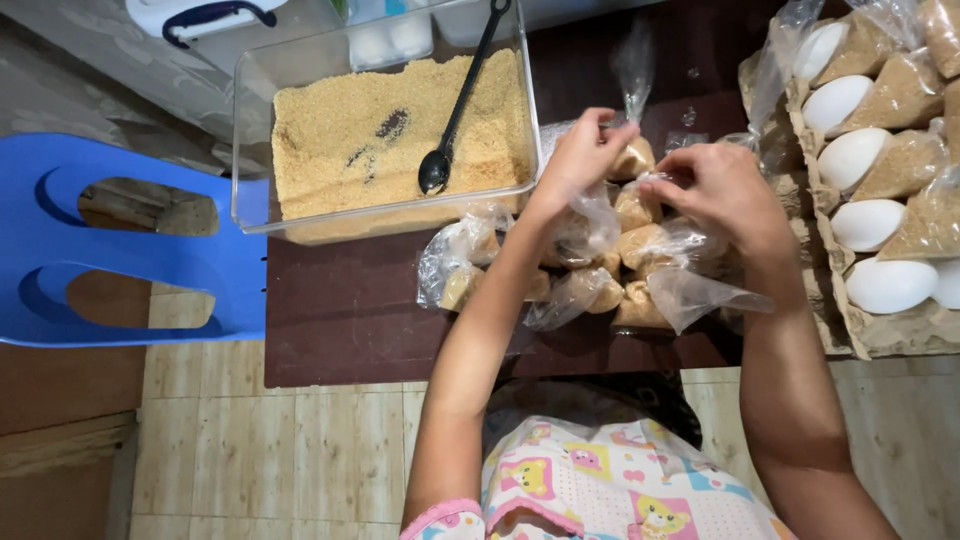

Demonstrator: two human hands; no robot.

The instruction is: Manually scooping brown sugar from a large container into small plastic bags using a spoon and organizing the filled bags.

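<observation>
Over the dark brown table [340, 310] we see our left hand [580, 155] pinching the twisted top of a small clear bag [634, 150] of tan grains, while our right hand [722, 190] closes its fingers on the same bag from the side. Just below lie more filled bags [560, 270] in a pile. A clear tub [390, 130] of grains with a black spoon [450, 130] stands left, and an egg tray [870, 200] holds white eggs on the right.
</observation>
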